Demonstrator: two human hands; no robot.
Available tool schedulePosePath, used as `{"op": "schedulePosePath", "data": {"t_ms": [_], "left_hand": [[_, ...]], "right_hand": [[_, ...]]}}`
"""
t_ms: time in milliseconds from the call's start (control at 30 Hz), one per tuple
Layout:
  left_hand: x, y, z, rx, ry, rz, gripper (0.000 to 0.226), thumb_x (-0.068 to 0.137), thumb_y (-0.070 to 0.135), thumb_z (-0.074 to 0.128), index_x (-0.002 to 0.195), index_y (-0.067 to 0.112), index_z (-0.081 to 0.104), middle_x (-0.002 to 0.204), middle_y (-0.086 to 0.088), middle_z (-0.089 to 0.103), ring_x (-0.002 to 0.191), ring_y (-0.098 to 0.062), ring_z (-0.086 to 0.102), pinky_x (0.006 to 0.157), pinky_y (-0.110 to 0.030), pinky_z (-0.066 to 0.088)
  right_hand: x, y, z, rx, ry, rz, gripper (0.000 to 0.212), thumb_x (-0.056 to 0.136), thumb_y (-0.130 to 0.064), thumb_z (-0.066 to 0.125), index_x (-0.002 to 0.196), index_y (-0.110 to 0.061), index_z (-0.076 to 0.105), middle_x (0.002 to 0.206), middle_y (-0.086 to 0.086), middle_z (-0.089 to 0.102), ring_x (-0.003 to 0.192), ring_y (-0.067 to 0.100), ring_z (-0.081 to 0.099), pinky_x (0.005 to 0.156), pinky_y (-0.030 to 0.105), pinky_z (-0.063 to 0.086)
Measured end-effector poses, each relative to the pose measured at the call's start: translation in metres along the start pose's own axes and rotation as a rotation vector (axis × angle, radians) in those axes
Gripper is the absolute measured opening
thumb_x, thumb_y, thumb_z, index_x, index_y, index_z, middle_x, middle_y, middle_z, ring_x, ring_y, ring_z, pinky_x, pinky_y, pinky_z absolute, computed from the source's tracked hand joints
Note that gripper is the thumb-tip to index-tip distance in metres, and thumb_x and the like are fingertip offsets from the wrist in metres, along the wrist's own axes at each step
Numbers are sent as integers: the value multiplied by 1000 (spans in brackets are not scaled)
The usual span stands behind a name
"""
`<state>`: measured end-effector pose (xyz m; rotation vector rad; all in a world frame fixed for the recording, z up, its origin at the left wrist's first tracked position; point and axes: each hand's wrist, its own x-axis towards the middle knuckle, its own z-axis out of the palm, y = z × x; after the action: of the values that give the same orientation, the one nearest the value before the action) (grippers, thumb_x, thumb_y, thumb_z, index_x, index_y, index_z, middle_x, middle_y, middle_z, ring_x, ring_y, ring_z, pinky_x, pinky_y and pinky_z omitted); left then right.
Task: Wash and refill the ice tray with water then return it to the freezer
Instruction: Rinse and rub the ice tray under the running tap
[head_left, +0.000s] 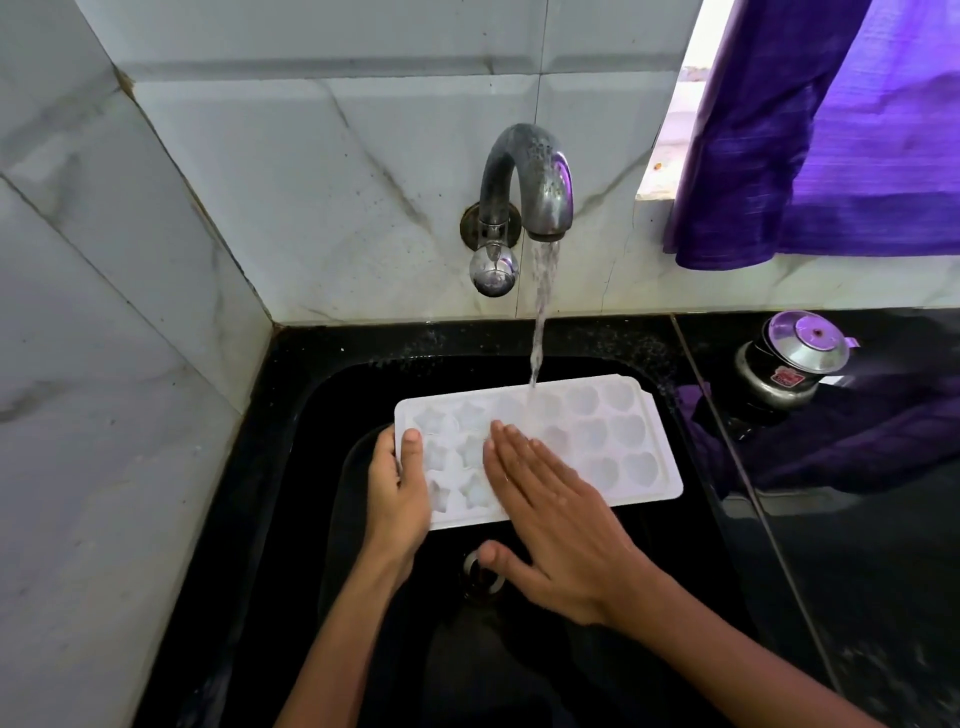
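Our left hand (400, 483) grips the ice tray (613, 441) at mid-frame; our right hand (550, 512) lies spread flat across it. We should rub every cell beneath the tap (524, 182) stream.

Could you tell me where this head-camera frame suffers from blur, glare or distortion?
Head view: the wide lens bows the wall tiles at the edges; the right hand over the tray is slightly motion-blurred; the window behind the curtain is blown out; the black counter mirrors the curtain; the lower corners are soft.

White ice tray (613, 441) level over black sink (291, 467)
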<state>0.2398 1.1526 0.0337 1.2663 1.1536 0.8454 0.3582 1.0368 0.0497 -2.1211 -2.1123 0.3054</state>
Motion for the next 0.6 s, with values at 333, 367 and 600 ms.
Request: {"op": "schedulePosePath", "data": {"t_ms": [333, 367, 600], "left_hand": [[-9, 5, 4, 5, -65, -1, 17, 100, 30, 37, 94, 33, 53, 91, 4, 67, 76, -6, 67, 59, -17, 52], [-10, 6, 7, 6, -67, 2, 17, 100, 29, 37, 94, 33, 53, 90, 4, 67, 76, -7, 67, 60, -19, 53], [0, 1, 0, -9, -14, -20, 19, 99, 31, 39, 104, 24, 55, 98, 0, 68, 85, -12, 67, 66, -24, 54]], "right_hand": [[12, 11, -14, 23, 23, 125, 95, 79, -73, -17, 148, -9, -15, 156, 9, -22, 144, 16, -24, 117, 31, -11], [13, 7, -12, 20, 30, 85, 93, 82, -72, -13, 149, -7, -11, 157, 10, -18, 145, 18, -20, 117, 32, -10], [-17, 18, -7, -19, 56, 44, 82, 93, -65, 1, 151, -7, 4, 159, 11, -1, 147, 21, -4, 117, 31, -2]]}}
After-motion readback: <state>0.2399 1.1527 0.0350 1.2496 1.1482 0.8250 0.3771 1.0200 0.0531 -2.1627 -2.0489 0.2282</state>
